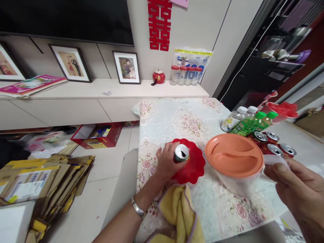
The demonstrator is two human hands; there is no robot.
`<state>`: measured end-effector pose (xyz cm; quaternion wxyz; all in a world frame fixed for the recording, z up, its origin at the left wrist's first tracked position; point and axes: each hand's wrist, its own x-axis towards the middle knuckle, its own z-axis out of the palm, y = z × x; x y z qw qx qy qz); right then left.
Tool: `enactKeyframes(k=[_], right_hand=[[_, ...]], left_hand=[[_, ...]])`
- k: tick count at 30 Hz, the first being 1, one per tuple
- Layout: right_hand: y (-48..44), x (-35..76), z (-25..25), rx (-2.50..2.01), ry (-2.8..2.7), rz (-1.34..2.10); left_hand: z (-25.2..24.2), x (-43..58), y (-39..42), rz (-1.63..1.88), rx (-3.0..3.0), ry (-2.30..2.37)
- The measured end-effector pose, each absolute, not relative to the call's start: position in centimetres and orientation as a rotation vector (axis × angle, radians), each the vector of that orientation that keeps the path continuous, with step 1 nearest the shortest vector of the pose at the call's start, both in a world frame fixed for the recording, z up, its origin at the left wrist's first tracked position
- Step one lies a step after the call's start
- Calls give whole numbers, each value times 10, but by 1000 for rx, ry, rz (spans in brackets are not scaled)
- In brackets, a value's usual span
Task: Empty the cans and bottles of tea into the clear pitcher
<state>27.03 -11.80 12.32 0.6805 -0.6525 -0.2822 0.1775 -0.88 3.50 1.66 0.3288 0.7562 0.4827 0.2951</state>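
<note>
At centre, the left hand (pixel 166 159) wraps a can (pixel 181 152) over a plate (pixel 196 165), while lower right the right hand (pixel 295 182) pinches a tub (pixel 235 184) by its handle (pixel 273 160), apparently to steady it.

Left hand (pixel 169 159) is curling, forearm (pixel 124 222) reaching forward, left of the tub (pixel 234 156); right hand (pixel 295 179) is pinching just right of it.

We are gripping a can (pixel 181 153) in our left hand (pixel 167 159) over a red plate (pixel 196 164) near the left edge of the table (pixel 162 126), while our right hand (pixel 295 180) is holding an orange-lidded container (pixel 234 180) by its handle (pixel 273 159) nearer the right edge.
</note>
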Motion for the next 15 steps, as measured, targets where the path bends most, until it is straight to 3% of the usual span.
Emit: enactKeyframes(k=[5,15], right_hand=[[-121,269,124,-1657,-977,384],[-99,249,153,-1592,-1586,53]], left_hand=[[13,-6,33,784,1908,1309],[3,-4,30,779,2041,1307]])
